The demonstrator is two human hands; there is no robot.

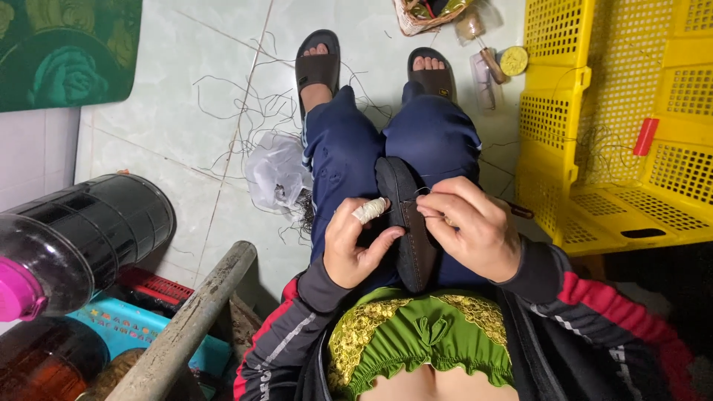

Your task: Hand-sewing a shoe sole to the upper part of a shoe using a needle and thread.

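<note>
A dark shoe sole (407, 215) lies lengthwise on my lap between my knees. My left hand (356, 241) grips its left edge, the forefinger wrapped in white tape. My right hand (468, 226) pinches at the sole's right edge, where a thin thread runs across the top; a dark tool handle sticks out past the fingers to the right. Whether a needle is held I cannot tell. My legs in dark blue trousers and black sandals (317, 63) stretch out over the tiled floor.
Yellow perforated plastic crates (616, 126) stand at the right. Loose dark threads and a clear plastic bag (278, 174) lie on the floor at left. A black mesh cylinder (104, 230), a grey pole (189, 323), a basket (423, 15) and a round yellow spool (514, 61) are nearby.
</note>
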